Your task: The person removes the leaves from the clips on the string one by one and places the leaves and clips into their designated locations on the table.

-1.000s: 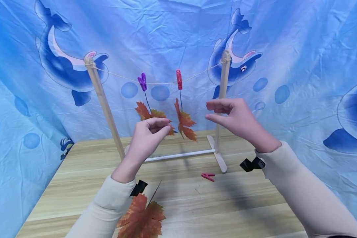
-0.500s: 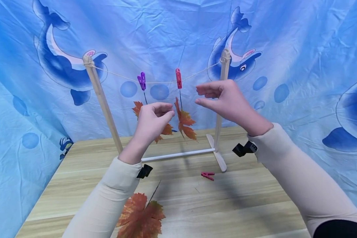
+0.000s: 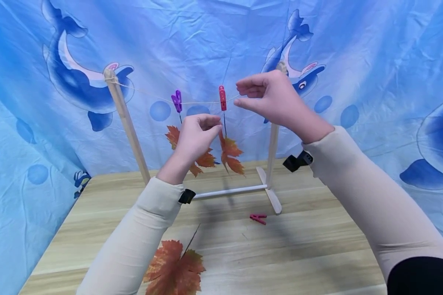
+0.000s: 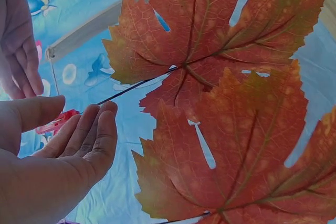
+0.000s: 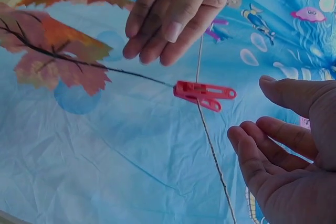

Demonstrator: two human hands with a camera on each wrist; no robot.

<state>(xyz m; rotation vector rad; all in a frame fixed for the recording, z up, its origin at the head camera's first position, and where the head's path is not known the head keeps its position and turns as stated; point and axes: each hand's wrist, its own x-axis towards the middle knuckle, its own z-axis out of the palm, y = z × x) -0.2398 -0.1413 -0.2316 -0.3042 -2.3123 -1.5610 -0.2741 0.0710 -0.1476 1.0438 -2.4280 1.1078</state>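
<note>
A red clothespin (image 3: 222, 98) sits on the string (image 5: 212, 148) and clips the dark stem of an artificial maple leaf (image 3: 231, 155). To its left a purple clothespin (image 3: 176, 101) holds a second orange-red leaf (image 4: 236, 145) on the same string. My left hand (image 3: 197, 137) is raised in front of the leaves, just below the red clothespin, fingers and thumb loosely bent with nothing between them. My right hand (image 3: 267, 96) hovers right of the red clothespin, thumb apart from the fingers. In the right wrist view both hands flank the red clothespin without gripping it.
Wooden posts (image 3: 127, 127) carry the string, joined low down by a white rod (image 3: 230, 191). On the wooden table (image 3: 299, 254) lie a pink-red clothespin (image 3: 258, 218) and another maple leaf (image 3: 177, 270). A blue dolphin-print curtain (image 3: 199, 41) hangs behind.
Both hands have risen and moved inward toward the red clothespin. The clipped leaves, the loose clothespin and the leaf on the table stay where they were.
</note>
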